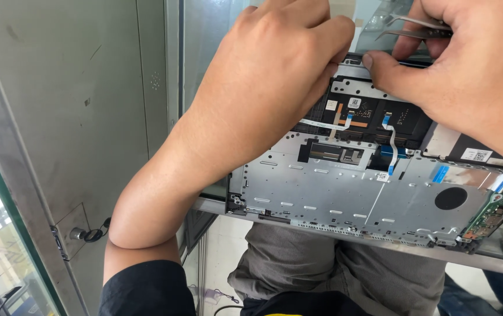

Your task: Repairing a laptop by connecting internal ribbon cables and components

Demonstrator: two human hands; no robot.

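An opened laptop base (345,199) lies upside down on a glass counter, showing its silver metal plate, a black board area and thin white and blue ribbon cables (389,136). My left hand (269,76) rests curled on the far left part of the base, fingertips pressing at its far edge. My right hand (468,64) comes in from the upper right, holding metal tweezers (415,28) between the fingers while the thumb presses down at the same far edge, close to the left fingertips.
A small green circuit board (494,213) sits at the base's right corner. The glass counter's metal edge (380,243) runs below the laptop, with my knees in grey trousers (333,269) under it. A grey metal cabinet (76,117) with a key in its lock stands to the left.
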